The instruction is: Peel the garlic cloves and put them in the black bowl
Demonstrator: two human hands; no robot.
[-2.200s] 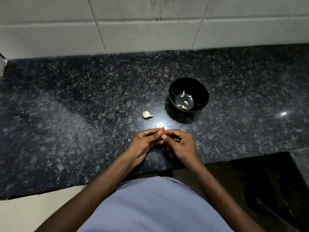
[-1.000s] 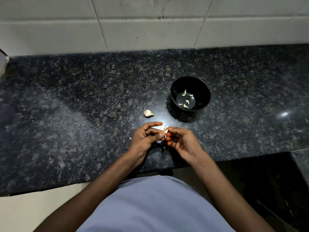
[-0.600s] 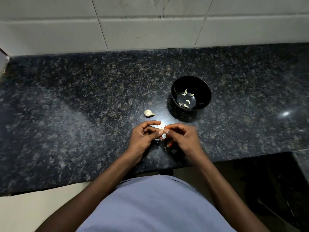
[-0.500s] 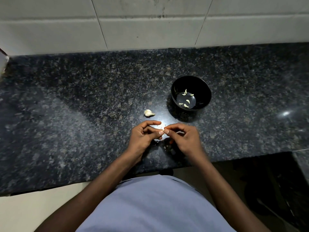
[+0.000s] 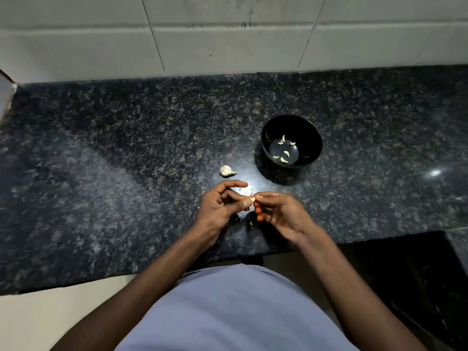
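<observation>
A black bowl [image 5: 291,141] stands on the dark granite counter [image 5: 126,160], with several peeled garlic cloves [image 5: 285,153] inside. My left hand [image 5: 219,209] and my right hand [image 5: 281,214] meet just in front of it, fingertips together. Both pinch a small garlic clove [image 5: 252,199] between thumb and finger. A pale piece of garlic or skin [image 5: 245,190] lies on the counter behind my left fingers. An unpeeled piece of the garlic bulb [image 5: 227,171] lies to the left of the bowl.
Small bits of garlic skin [image 5: 250,222] lie on the counter under my hands. A white tiled wall [image 5: 228,34] runs along the back. The counter's front edge is just below my wrists, with a dark gap at the lower right [image 5: 405,274].
My hands have stayed together over the same spot. My right hand's fingers have spread slightly, and the clove shows more between the fingertips.
</observation>
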